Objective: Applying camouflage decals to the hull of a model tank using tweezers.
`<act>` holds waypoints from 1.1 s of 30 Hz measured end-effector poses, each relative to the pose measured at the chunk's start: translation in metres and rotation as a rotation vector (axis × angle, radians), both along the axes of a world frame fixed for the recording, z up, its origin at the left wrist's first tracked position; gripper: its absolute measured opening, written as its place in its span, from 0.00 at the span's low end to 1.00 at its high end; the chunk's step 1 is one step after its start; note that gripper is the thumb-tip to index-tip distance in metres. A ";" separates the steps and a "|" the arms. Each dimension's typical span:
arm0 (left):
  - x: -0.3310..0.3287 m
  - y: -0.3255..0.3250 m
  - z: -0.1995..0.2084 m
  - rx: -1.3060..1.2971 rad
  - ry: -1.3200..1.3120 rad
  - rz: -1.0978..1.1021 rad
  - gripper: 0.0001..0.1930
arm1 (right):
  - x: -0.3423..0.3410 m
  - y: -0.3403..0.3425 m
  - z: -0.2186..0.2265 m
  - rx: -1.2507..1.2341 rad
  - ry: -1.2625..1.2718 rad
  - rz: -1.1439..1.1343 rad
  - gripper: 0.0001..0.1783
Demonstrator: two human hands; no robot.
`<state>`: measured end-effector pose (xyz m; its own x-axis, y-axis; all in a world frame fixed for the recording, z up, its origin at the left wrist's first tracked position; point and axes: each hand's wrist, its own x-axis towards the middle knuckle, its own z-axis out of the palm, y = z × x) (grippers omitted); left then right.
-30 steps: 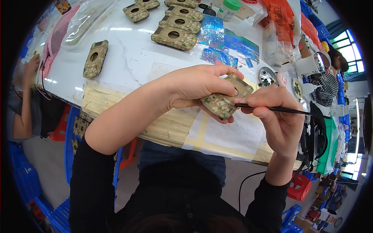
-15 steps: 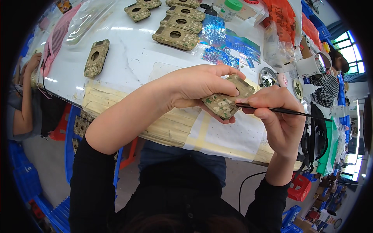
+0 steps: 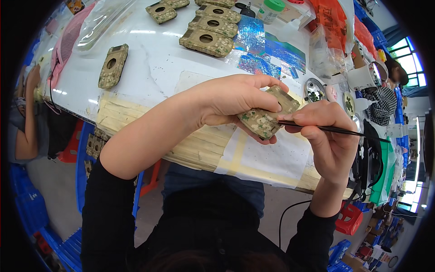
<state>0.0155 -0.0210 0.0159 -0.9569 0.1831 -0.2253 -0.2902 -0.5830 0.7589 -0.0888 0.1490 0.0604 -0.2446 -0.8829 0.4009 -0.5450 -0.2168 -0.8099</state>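
In my left hand [image 3: 238,100] is a camouflage-patterned model tank hull [image 3: 259,122], held tilted above the table's front edge. Thumb and fingers wrap around its sides and cover part of its top. My right hand [image 3: 332,131] pinches a pair of dark tweezers [image 3: 340,130], whose tips meet the hull's near right edge. Whether anything small sits between the tips is too small to tell. A white sheet [image 3: 265,158] taped to the table lies below the hull. One more hull [image 3: 113,65] with a round hole lies alone to the left.
Several similar hulls [image 3: 206,41] stand in a row at the back. Iridescent bubble film [image 3: 250,35], a green-lidded jar [image 3: 270,10] and a round metal dish [image 3: 313,90] lie beyond my hands. A blue crate [image 3: 80,181] holds more hulls. Another person's arm [image 3: 31,104] shows at far left.
Both hands keep their hold on the hull and the tweezers, with only a slight shift. At far left, the other person's hand has moved a little.
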 end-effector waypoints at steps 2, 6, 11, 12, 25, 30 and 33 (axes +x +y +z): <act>0.000 0.000 0.000 -0.007 0.003 -0.004 0.26 | 0.000 0.000 -0.001 0.002 -0.006 0.001 0.07; 0.000 0.000 0.000 -0.013 -0.002 -0.004 0.27 | 0.000 0.000 -0.002 0.000 -0.004 0.006 0.07; 0.000 0.000 0.001 -0.018 -0.002 -0.008 0.28 | 0.000 0.000 -0.001 -0.010 0.007 0.006 0.07; 0.000 0.000 0.001 -0.020 -0.001 -0.008 0.28 | 0.000 0.000 -0.001 -0.007 0.005 0.004 0.07; 0.000 0.001 0.001 -0.025 -0.017 0.016 0.28 | 0.000 0.001 -0.005 -0.020 -0.056 0.011 0.08; 0.001 0.003 0.003 -0.028 -0.015 0.032 0.29 | -0.010 0.002 -0.001 0.023 0.161 0.144 0.11; 0.001 0.003 0.002 -0.033 -0.015 0.033 0.29 | -0.011 0.002 -0.002 0.028 0.169 0.142 0.11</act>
